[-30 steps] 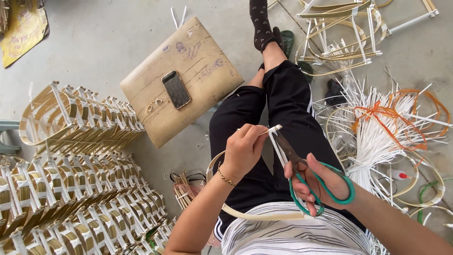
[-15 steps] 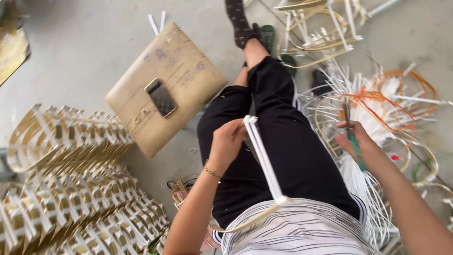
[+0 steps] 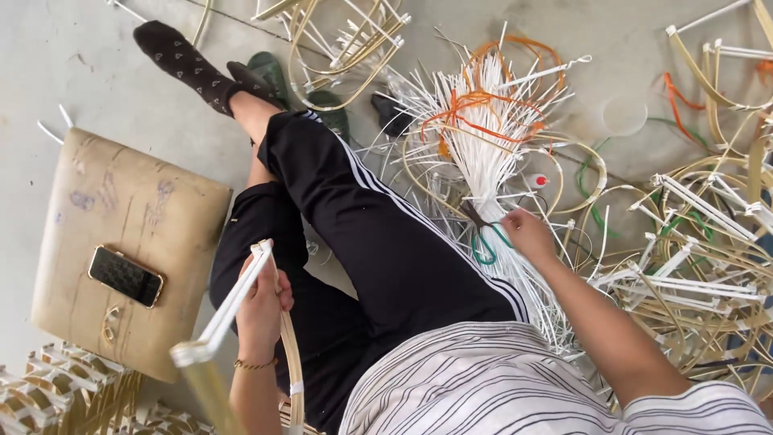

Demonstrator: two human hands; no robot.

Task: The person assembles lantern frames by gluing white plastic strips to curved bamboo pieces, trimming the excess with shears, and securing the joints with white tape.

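White flat plastic strip (image 3: 233,302), stiff and looped, gripped in closed left hand (image 3: 262,310); right hand (image 3: 527,234) closed on green-handled scissors (image 3: 483,238) against bundled thin white strips (image 3: 483,153).

white top (image 3: 483,379) with thin dark stripes, short sleeves. black trousers (image 3: 378,234) with two white side stripes. dark patterned sock (image 3: 181,60). thin bracelet (image 3: 256,365) on left wrist.

A dark-screened phone (image 3: 126,276) lies on a tan cushion (image 3: 153,205).
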